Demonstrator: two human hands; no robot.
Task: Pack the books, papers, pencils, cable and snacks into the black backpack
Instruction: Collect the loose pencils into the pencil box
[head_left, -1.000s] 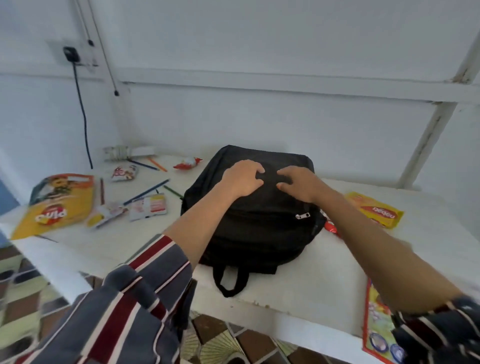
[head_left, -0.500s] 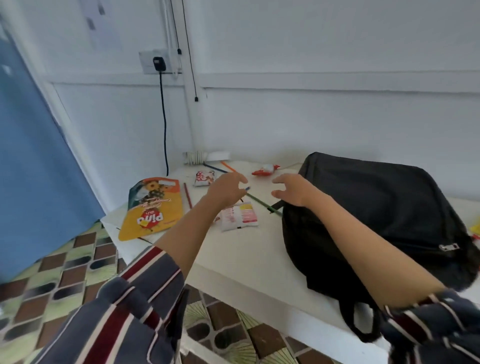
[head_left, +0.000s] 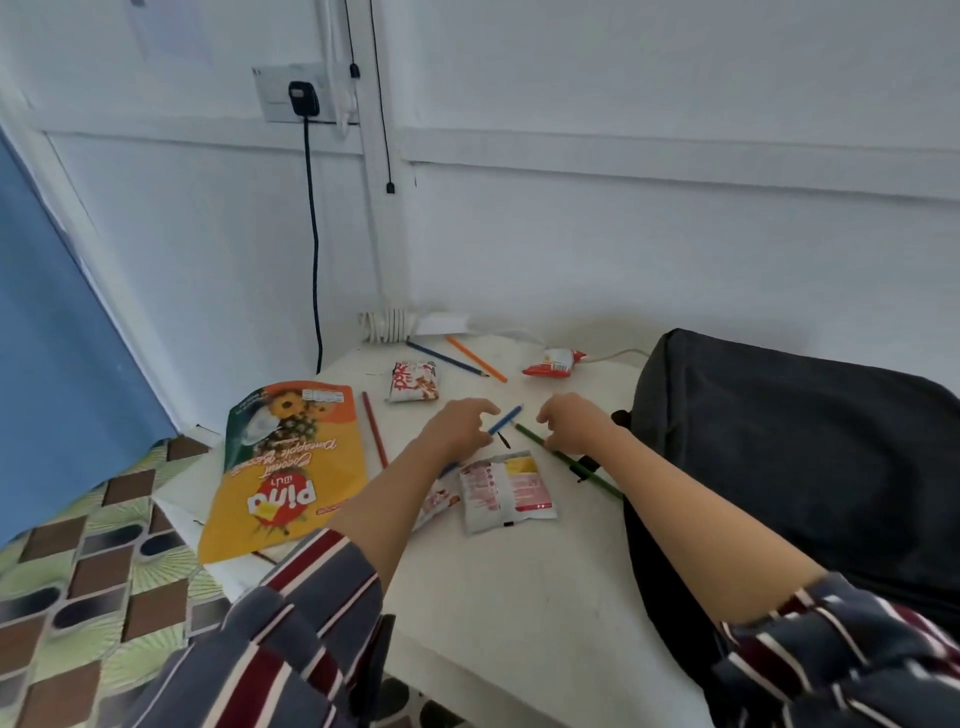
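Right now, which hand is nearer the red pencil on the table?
Left. The left hand is just right of the red pencil; the right hand is farther right, by the green pencil.

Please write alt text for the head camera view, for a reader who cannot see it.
Left hand pinches a blue pencil and right hand reaches a green pencil on a white table, beside a black backpack and scattered snack packets.
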